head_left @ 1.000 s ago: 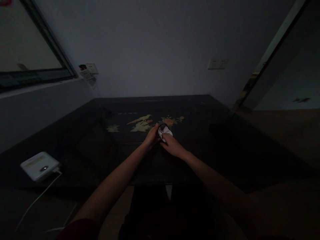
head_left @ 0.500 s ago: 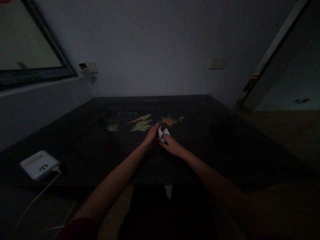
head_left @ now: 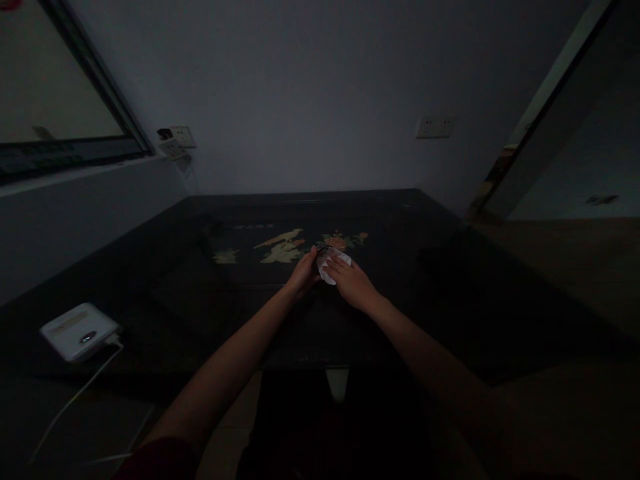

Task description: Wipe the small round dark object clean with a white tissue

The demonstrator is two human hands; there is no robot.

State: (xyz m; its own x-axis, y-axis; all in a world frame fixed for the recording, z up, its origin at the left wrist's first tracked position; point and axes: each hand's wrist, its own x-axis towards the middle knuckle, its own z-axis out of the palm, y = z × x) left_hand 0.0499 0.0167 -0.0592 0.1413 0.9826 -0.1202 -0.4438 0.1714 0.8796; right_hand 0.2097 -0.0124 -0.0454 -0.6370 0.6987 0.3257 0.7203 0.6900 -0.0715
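Over the middle of the dark table, my left hand [head_left: 303, 272] curls around the left side of a small dark object [head_left: 324, 255], whose kind I cannot make out in the dim light. A thin white sheet [head_left: 329, 275], like tissue or cloth, lies over most of it. My right hand [head_left: 353, 281] presses the sheet against the object from the right, its fingers laid across the white surface. The covered part of the object is hidden.
The dark table [head_left: 200, 320] has a printed bird [head_left: 283, 237] and flowers on its top. At the left front sits a white box-shaped device [head_left: 80, 331] with a white cable [head_left: 75, 397]. Wall sockets [head_left: 435, 127] are behind; a doorway opens at the right.
My right hand has shifted slightly right, its fingers now stretched over the white sheet. More of the sheet is spread over the dark object. The left hand has barely moved.
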